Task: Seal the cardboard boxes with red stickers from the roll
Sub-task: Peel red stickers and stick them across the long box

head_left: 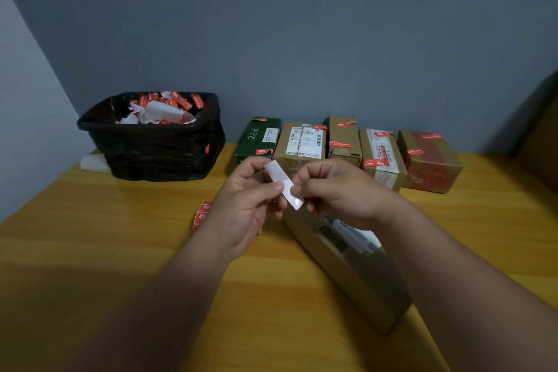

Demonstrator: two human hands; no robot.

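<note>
Both hands hold one sticker strip (282,181) above the table, its white backing side facing me. My left hand (250,199) pinches it from the left, and my right hand (338,193) pinches its lower end from the right. Under my right hand lies a long brown cardboard box (353,269) with a white shipping label. The roll of red stickers (203,216) lies on the table just left of my left hand, partly hidden by it.
A black bin (157,142) lined with a bag and full of red and white sticker scraps stands at the back left. Several boxes with red stickers line the back wall, among them a green box (256,139) and a brown box (302,142). The yellow table (90,235) spreads around them.
</note>
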